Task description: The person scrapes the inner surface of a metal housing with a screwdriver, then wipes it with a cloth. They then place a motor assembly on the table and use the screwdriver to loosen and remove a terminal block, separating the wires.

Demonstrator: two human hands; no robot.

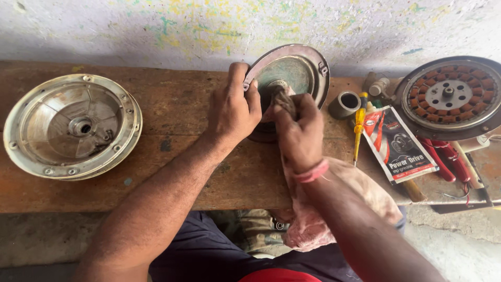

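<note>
On the wooden bench [172, 104] lies a round metal cover [72, 127] at the left. At the right are a motor stator with copper coils [452, 97], a grease sachet [397, 144], a yellow screwdriver [359, 127] and a small metal ring [345, 104].

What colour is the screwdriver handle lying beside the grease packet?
Yellow, translucent, with a red tip; the screwdriver shows clearly in the head view.

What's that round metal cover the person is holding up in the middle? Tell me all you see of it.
The round metal cover is a shallow dish of dull grey metal with a paler rim and a greenish, grimy inside. It stands tilted on edge on the wooden bench, its hollow side toward the person. The left hand grips its rim; the right hand presses a pinkish rag into its centre.
</note>
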